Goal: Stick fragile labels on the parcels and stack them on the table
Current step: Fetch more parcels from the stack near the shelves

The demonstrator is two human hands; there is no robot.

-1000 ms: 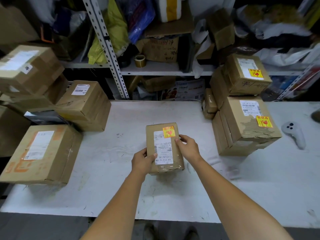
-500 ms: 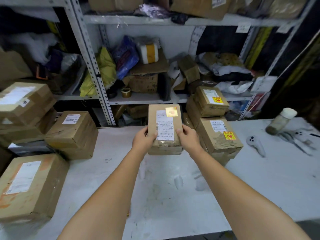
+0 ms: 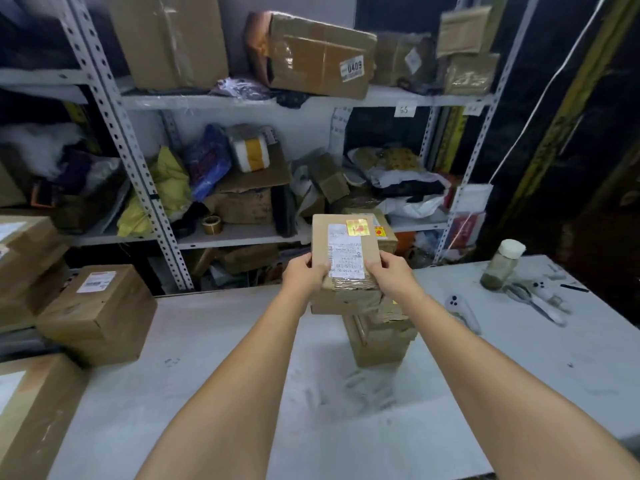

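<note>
A small brown parcel (image 3: 343,251) with a white address slip and a yellow-red fragile label (image 3: 356,226) hangs in the air above the table. My left hand (image 3: 304,275) grips its left edge and my right hand (image 3: 391,275) grips its right edge. Directly behind and below it stands a stack of labelled parcels (image 3: 377,334) on the white table (image 3: 242,358); the held parcel hides most of the stack's top. Unlabelled brown parcels (image 3: 100,313) sit in a pile at the left.
Metal shelving (image 3: 145,174) crammed with boxes and bags runs behind the table. A white controller (image 3: 460,310), a jar (image 3: 502,265), scissors (image 3: 533,299) and a second controller lie at the right. A tape roll (image 3: 212,224) sits on the lower shelf.
Both hands have lifted the labelled parcel off the table and carried it up and to the right, over the stack. The camera has tilted upward.
</note>
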